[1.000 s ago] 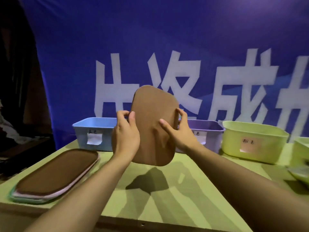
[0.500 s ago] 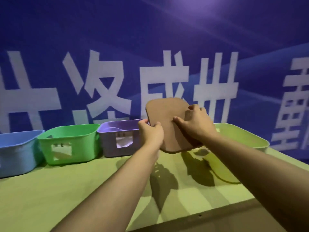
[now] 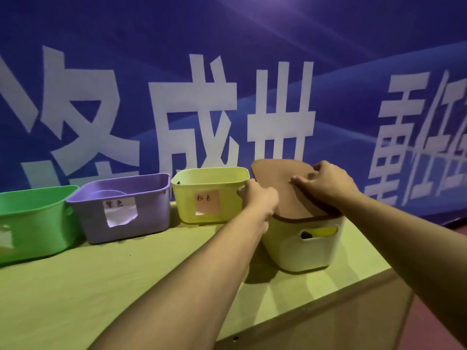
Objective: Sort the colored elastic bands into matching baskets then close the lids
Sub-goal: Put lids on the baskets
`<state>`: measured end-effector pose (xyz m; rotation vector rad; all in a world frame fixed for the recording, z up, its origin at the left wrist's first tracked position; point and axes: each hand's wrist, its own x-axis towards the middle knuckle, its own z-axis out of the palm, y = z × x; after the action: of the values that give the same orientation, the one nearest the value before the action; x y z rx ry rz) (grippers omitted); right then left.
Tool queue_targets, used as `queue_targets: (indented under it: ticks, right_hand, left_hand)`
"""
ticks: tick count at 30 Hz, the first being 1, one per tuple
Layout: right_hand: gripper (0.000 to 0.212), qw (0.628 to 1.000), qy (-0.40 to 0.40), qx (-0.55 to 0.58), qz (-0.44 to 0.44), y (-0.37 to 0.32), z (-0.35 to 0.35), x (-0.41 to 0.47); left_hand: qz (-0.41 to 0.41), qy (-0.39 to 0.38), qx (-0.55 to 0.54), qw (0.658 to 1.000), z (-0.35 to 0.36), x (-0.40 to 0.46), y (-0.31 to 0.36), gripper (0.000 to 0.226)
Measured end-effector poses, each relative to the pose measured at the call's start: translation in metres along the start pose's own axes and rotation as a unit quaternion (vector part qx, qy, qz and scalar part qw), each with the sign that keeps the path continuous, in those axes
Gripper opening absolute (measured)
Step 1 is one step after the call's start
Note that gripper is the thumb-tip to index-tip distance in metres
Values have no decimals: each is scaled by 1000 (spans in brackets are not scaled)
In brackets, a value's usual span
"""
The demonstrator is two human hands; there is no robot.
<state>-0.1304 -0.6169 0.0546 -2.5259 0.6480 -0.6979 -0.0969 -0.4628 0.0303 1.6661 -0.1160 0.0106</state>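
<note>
A brown lid (image 3: 285, 188) lies on top of the pale cream basket (image 3: 303, 248) at the right end of the row. My left hand (image 3: 257, 195) grips the lid's left edge. My right hand (image 3: 326, 183) holds the lid from above near its right side, fingers curled on it. To the left stand a yellow basket (image 3: 209, 195) with a pink label, a purple basket (image 3: 121, 205) with a white label and a green basket (image 3: 32, 223), all without lids. No elastic bands are visible from here.
The baskets stand in a row on a yellow-green table (image 3: 101, 286) whose front edge runs diagonally at lower right. A blue banner (image 3: 227, 72) with large white characters hangs right behind the baskets.
Both hands carried the brown lid rightward along the row and lowered it from an upright hold in the air onto the cream basket. The view swung right with them.
</note>
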Motion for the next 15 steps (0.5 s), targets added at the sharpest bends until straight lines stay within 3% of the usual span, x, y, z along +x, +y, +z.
queue_targets:
  ticks: [4, 15]
  right_hand:
    - [76, 999, -34, -15, 13, 9, 2, 6]
    - [68, 996, -63, -61, -21, 8, 19, 13]
  left_hand:
    - [3, -20, 32, 999, 8, -2, -6, 60]
    - [6, -5, 59, 998, 10, -9, -16, 58]
